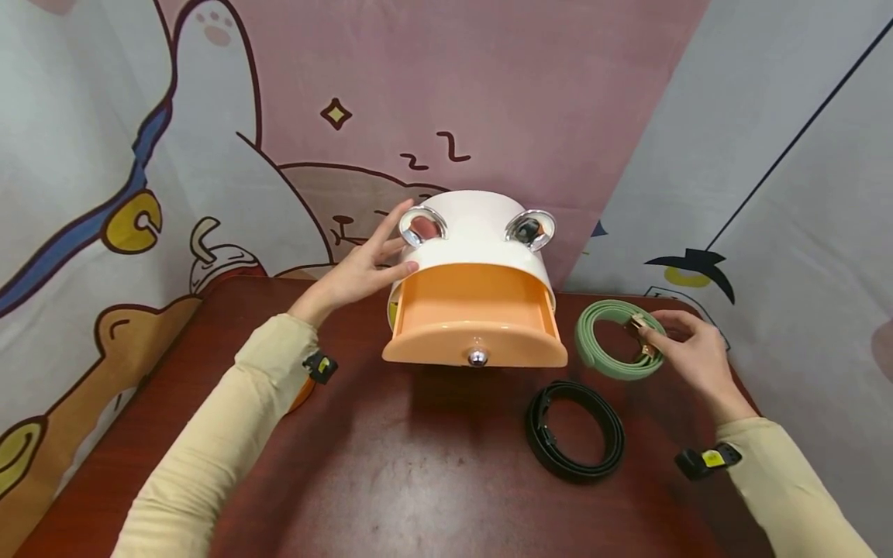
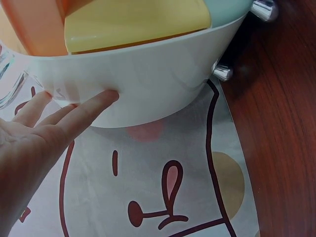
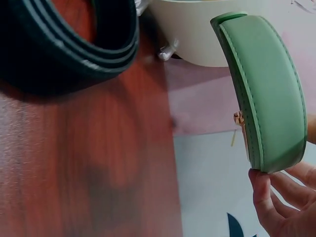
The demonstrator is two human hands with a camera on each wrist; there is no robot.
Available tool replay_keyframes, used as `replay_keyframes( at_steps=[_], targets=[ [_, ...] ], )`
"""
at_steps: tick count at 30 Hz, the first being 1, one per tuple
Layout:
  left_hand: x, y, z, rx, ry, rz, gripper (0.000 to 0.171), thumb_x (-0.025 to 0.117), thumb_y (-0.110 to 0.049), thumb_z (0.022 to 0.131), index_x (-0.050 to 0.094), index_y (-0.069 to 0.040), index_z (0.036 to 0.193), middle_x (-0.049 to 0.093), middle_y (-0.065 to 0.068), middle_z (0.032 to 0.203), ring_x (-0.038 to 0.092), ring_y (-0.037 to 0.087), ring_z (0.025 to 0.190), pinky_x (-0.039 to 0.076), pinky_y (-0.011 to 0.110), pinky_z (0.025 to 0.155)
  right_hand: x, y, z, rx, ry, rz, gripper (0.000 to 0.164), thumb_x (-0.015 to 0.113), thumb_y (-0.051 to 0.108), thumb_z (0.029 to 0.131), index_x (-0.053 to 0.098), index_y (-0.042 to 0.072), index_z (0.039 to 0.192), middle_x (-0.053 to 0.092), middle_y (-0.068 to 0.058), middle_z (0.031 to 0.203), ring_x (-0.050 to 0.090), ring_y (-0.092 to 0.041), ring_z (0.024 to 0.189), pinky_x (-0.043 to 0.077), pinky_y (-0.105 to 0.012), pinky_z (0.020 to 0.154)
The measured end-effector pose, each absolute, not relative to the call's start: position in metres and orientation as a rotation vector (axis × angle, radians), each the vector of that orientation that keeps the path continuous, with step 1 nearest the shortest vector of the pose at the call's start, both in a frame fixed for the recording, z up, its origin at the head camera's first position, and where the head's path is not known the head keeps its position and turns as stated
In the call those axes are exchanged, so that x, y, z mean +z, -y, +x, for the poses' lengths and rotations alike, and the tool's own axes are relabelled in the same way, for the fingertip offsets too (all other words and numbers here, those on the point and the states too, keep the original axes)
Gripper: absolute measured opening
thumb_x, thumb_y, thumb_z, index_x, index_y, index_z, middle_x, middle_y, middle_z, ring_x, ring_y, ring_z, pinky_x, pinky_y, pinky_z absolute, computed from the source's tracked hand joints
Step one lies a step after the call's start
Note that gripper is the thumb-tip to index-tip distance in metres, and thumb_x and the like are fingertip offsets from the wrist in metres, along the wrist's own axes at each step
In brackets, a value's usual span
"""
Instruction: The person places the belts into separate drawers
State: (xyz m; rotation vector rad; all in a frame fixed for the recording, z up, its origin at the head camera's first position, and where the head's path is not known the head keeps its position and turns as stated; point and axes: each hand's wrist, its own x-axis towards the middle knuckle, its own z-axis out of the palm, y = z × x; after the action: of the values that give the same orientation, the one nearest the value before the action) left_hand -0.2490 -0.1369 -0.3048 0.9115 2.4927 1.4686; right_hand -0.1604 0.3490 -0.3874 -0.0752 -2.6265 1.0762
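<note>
A white rounded storage box [image 1: 474, 221] with two chrome-ringed eyes stands at the back of the table, its orange drawer [image 1: 432, 346] pulled out. My left hand [image 1: 363, 271] rests against the box's left side, fingers fairly straight; in the left wrist view the fingertips [image 2: 109, 97] lie on the white wall. Off to the right, my right hand [image 1: 691, 349] pinches a coiled green belt [image 1: 587, 341] near its gold buckle [image 1: 643, 325]. The thumb and fingers grip the coil's edge in the right wrist view. Below the green coil, a coiled black belt [image 1: 614, 434] lies on the table.
The brown table [image 1: 418, 480] ends at a cartoon-printed cloth [image 1: 488, 101] behind the box. Partly hidden by the left sleeve is an orange object [image 1: 303, 397]. A yellow drawer [image 2: 138, 24] shows beside the orange one, and silver feet [image 2: 223, 72] stick out from the box.
</note>
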Motion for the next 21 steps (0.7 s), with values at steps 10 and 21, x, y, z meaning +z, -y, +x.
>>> replay_keyframes(
  at_steps=[10, 21],
  targets=[
    [-0.307, 0.136, -0.251, 1.462, -2.505, 0.905, 0.083, 0.063, -0.027, 0.096, 0.005, -0.049, 0.152, 0.039, 0.016, 0.148, 0.038, 0.028, 0.135, 0.029, 0.058, 0.106, -0.360, -0.346, -0.165, 1.102, 2.617, -0.030, 0.046, 0.071, 0.033, 0.089, 0.063, 0.001, 0.122, 0.059, 0.027, 0.092, 0.054, 0.013, 0.079, 0.043, -0.011, 0.065],
    [-0.306, 0.137, -0.250, 1.465, -2.511, 0.925, 0.083, 0.063, -0.029, 0.095, 0.006, -0.053, 0.150, 0.039, 0.017, 0.148, 0.039, 0.027, 0.134, 0.029, 0.057, 0.106, -0.338, -0.338, -0.163, 1.062, 2.645, -0.031, 0.049, 0.070, 0.040, 0.088, 0.064, 0.007, 0.123, 0.055, 0.033, 0.091, 0.053, 0.015, 0.081, 0.043, -0.011, 0.065]
  ],
)
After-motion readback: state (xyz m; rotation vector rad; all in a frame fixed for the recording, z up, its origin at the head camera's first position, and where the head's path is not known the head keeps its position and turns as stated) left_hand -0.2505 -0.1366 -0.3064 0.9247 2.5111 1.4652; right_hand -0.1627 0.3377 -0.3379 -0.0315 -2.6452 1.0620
